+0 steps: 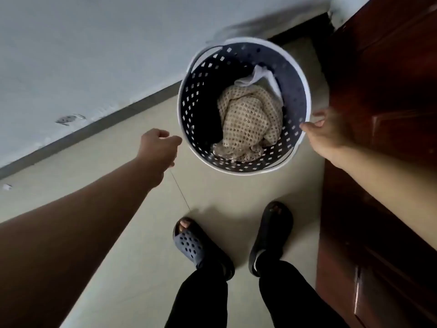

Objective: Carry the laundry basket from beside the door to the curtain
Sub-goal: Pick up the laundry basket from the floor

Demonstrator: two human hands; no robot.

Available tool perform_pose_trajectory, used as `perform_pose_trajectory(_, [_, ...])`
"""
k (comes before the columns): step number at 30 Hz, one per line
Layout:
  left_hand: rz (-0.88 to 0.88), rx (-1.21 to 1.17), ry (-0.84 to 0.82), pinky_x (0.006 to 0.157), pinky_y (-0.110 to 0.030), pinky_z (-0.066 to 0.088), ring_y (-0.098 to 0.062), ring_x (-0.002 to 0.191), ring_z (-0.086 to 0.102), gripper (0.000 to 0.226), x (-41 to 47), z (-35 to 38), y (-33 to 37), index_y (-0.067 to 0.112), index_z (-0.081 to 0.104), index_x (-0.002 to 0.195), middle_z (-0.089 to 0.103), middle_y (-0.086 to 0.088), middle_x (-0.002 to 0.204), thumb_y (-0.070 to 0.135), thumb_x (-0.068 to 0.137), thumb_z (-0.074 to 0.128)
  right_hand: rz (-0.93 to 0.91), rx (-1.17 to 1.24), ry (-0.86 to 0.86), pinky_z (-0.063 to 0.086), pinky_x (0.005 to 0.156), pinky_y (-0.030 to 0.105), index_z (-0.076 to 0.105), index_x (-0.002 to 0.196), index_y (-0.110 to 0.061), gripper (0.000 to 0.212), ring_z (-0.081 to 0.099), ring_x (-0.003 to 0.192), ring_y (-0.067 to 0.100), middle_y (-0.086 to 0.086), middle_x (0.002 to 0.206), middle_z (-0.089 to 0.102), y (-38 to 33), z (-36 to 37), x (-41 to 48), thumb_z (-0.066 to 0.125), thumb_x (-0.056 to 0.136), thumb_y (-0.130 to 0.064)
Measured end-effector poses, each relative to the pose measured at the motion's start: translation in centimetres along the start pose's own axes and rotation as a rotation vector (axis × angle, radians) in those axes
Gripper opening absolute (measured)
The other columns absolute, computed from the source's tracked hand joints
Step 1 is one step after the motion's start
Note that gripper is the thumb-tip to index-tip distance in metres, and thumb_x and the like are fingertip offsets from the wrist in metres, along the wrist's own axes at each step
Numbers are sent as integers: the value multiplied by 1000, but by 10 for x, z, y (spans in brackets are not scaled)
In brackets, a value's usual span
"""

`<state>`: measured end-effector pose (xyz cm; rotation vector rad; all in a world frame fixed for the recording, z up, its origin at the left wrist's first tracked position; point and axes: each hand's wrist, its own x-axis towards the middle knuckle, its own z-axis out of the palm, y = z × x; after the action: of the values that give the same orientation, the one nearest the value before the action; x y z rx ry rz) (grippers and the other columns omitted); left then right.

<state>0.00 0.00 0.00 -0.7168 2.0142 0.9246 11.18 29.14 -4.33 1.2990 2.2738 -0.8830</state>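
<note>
Pale tiled floor (pixel 132 233), light wall (pixel 82 55) with grey skirting running from 9 o'clock up toward 1, dark red wooden door (pixel 390 138) filling the 3 o'clock side. Laundry basket (pixel 189 100) standing on floor at about 12 o'clock from the feet, just beside the door, near the wall corner. Round, blue perforated wall, white rim, handles folded down along rim. Inside: beige mesh cloth (pixel 250 124) in the middle, white cloth (pixel 262 78) toward 1 o'clock, dark cloth (pixel 208 129) at 9 o'clock. Left hand (pixel 157 147) at basket's 8 o'clock, just beside rim, fingers loosely curled, gripping nothing, not touching. Right hand (pixel 328 131) at basket's 4 o'clock, fingertips at the rim edge, fingers partly spread; contact or grip on rim cannot be told. Dark slippers (pixel 198 247) and black trousers (pixel 201 299) at 6 o'clock.
</note>
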Motion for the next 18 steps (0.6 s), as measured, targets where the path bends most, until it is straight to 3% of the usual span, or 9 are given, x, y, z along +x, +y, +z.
perform_pose_trajectory(3, [24, -10, -23, 83, -42, 55, -27, 93, 64, 49, 29, 19, -2, 7, 47, 131, 63, -13, 107, 17, 85, 60, -68, -23, 57, 52, 89, 48, 59, 114, -11, 49, 64, 104, 40, 18, 116, 67, -1, 17, 26, 61, 75, -40])
perform_pose_trajectory(6, [64, -19, -64, 79, -45, 58, -27, 79, 68, 11, 40, 36, 0, 8, 59, 96, 68, -13, 93, 10, 85, 57, -86, -47, 96, 53, 86, 52, 58, 103, -9, 33, 64, 98, 42, 20, 108, 68, 0, 27, 42, 59, 76, -28])
perform_pose_trajectory(7, [75, -25, -33, 77, -47, 59, -31, 79, 69, 6, 42, 38, 0, 12, 56, 84, 68, -14, 92, 6, 84, 56, -101, -51, 110, 53, 85, 52, 56, 101, -10, 30, 64, 97, 42, 20, 106, 68, 3, 29, 45, 59, 76, -25])
perform_pose_trajectory(9, [89, -10, 27, 72, -50, 60, -38, 80, 70, 16, 41, 36, 0, 16, 48, 75, 67, -19, 96, 1, 80, 53, -117, -51, 122, 54, 83, 52, 54, 98, -12, 28, 65, 94, 41, 18, 103, 68, 1, 26, 42, 59, 74, -24])
perform_pose_trajectory(15, [142, 58, 53, 67, -52, 61, -39, 71, 71, 9, -22, -3, 11, 14, 52, 79, 69, -22, 93, 5, 80, 53, -192, 20, 104, 53, 78, 48, 55, 96, -12, 23, 64, 86, 38, 16, 94, 69, -18, -20, -15, 57, 75, -23])
perform_pose_trajectory(18, [162, 76, 60, 66, -53, 60, -37, 67, 71, 10, -79, -37, 23, 6, 54, 91, 69, -21, 89, 8, 81, 53, -206, 17, 78, 48, 76, 38, 58, 101, -12, 23, 62, 85, 33, 11, 93, 68, -36, -62, -66, 58, 80, -24])
